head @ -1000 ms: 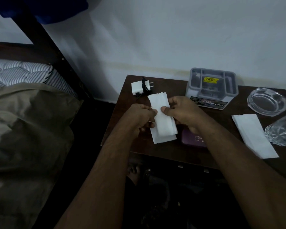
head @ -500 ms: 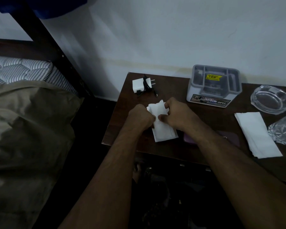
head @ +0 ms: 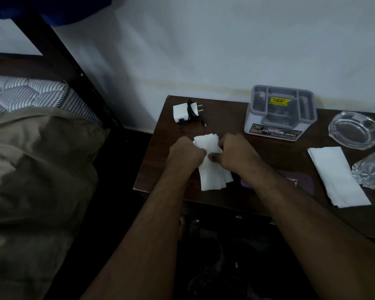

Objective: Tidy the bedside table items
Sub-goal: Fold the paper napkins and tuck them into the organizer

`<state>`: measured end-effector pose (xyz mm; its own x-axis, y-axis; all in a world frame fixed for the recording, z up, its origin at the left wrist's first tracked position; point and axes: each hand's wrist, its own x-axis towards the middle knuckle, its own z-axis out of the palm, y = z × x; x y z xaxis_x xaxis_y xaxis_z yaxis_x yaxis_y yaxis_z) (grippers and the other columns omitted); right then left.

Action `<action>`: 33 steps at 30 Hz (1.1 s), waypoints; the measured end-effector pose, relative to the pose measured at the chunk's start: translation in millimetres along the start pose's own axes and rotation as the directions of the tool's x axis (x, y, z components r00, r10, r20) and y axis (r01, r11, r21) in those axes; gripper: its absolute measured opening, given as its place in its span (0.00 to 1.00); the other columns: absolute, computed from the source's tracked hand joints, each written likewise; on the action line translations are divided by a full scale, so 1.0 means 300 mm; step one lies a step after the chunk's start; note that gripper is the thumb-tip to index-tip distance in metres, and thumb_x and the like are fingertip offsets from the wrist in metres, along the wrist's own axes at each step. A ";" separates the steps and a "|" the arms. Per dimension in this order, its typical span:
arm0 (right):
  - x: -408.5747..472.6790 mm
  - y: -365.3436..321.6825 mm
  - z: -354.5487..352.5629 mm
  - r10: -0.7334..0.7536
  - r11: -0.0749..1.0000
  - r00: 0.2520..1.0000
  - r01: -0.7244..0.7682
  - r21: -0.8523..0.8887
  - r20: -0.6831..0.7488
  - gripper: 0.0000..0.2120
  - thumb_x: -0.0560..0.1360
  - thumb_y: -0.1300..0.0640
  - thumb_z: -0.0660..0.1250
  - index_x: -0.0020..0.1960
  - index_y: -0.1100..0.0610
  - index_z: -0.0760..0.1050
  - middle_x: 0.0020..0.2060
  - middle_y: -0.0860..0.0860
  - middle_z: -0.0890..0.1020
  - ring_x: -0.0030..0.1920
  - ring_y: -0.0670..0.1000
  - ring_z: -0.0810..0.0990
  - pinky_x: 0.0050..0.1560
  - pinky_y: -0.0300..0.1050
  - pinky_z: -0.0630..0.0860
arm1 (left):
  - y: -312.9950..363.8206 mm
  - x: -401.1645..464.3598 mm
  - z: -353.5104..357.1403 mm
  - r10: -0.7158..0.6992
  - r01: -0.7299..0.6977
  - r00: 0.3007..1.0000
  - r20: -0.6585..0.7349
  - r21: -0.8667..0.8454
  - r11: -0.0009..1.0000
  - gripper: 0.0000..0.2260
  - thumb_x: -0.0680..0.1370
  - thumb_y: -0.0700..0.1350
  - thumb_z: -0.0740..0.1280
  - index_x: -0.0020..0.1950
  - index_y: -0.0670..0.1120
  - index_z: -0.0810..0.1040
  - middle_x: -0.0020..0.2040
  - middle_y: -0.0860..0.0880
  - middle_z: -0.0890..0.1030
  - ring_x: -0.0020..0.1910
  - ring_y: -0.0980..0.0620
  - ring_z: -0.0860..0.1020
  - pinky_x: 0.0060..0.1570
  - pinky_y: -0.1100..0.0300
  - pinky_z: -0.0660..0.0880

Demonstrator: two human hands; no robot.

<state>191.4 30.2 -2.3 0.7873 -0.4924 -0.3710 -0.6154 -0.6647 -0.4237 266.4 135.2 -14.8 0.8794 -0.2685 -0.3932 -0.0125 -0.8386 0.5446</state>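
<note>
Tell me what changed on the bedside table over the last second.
Both hands, left hand and right hand, closed in and bunched the top of the tissue stack they were already pinching, lowering it toward the table. The charger, organiser, ashtray and second tissue pile stayed put.

Dim room, low light. Plain pale wall (head: pixel 204 50) ahead of me with a faint yellowish stain line low down. Dark wooden bedside table (head: pixel 230 118) against it. To my left, dark bed frame (head: pixel 59 61), striped quilted mattress (head: pixel 24 94), olive-brown blanket (head: pixel 35 180). Floor (head: pixel 214 256) below me too dark to make out.
</note>
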 end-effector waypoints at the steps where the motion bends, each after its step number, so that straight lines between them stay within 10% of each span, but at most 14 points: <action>1: -0.002 -0.001 0.002 0.000 1.000 1.000 0.000 0.005 0.009 0.28 0.76 0.46 0.73 0.70 0.60 0.71 0.66 0.60 0.73 0.65 0.59 0.75 0.64 0.54 0.76 | 0.003 -0.002 0.004 -0.001 0.001 1.000 0.009 0.003 1.000 0.23 0.76 0.50 0.75 0.66 0.41 0.74 0.61 0.43 0.78 0.56 0.46 0.77 0.39 0.60 0.68; 7: 0.008 0.012 0.004 -0.043 0.995 0.999 0.042 0.092 0.005 0.17 0.77 0.51 0.73 0.63 0.56 0.77 0.63 0.55 0.78 0.61 0.55 0.77 0.61 0.51 0.76 | 0.027 -0.004 0.011 -0.036 0.040 0.998 0.060 -0.054 0.998 0.22 0.76 0.47 0.75 0.67 0.40 0.76 0.62 0.42 0.80 0.60 0.44 0.79 0.44 0.56 0.71; 12: 0.013 0.045 -0.004 -0.057 0.951 0.993 0.087 0.298 -0.106 0.09 0.76 0.51 0.73 0.52 0.52 0.76 0.48 0.48 0.79 0.44 0.45 0.76 0.37 0.40 0.68 | 0.041 -0.019 0.000 -0.007 0.019 0.998 0.055 -0.216 0.976 0.22 0.78 0.48 0.74 0.67 0.39 0.75 0.62 0.41 0.80 0.59 0.43 0.80 0.46 0.54 0.76; 17: -0.005 0.060 -0.017 -0.055 0.860 0.988 0.120 0.496 -0.142 0.14 0.76 0.53 0.74 0.57 0.54 0.74 0.52 0.52 0.80 0.52 0.52 0.79 0.46 0.47 0.77 | 0.070 -0.042 -0.016 -0.052 0.096 0.993 0.107 -0.466 0.879 0.25 0.77 0.44 0.75 0.70 0.39 0.70 0.65 0.41 0.77 0.62 0.43 0.78 0.49 0.53 0.77; 21: -0.043 0.082 -0.054 -0.055 0.755 0.979 0.168 0.634 -0.194 0.22 0.75 0.57 0.75 0.64 0.56 0.70 0.56 0.53 0.83 0.55 0.53 0.83 0.56 0.59 0.81 | 0.097 -0.068 -0.018 0.028 -0.065 0.997 -0.073 -0.567 0.821 0.16 0.76 0.39 0.75 0.57 0.45 0.70 0.51 0.50 0.76 0.49 0.53 0.77 0.36 0.63 0.72; 25: -0.072 0.121 -0.092 -0.115 0.665 0.968 0.240 0.707 -0.221 0.28 0.73 0.60 0.78 0.70 0.55 0.71 0.55 0.48 0.85 0.50 0.43 0.86 0.48 0.43 0.85 | 0.122 -0.114 -0.019 0.183 -0.288 0.954 -0.237 -0.558 0.778 0.16 0.75 0.39 0.75 0.55 0.50 0.71 0.50 0.51 0.80 0.48 0.57 0.79 0.44 0.63 0.77; 33: -0.124 0.215 -0.174 -0.138 0.859 0.741 0.420 0.293 -0.657 0.17 0.77 0.54 0.71 0.64 0.57 0.78 0.50 0.50 0.85 0.47 0.44 0.82 0.41 0.26 0.72 | 0.244 -0.162 0.037 0.342 -0.503 0.863 -0.372 -0.696 0.512 0.11 0.77 0.34 0.72 0.56 0.42 0.76 0.50 0.45 0.83 0.47 0.58 0.82 0.45 0.69 0.77</action>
<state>124.4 -23.8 27.4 0.6936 -0.6424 0.3261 -0.2095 -0.6129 -0.7619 217.4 81.7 35.9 0.9317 -0.3419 0.1228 -0.1178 0.0353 0.9924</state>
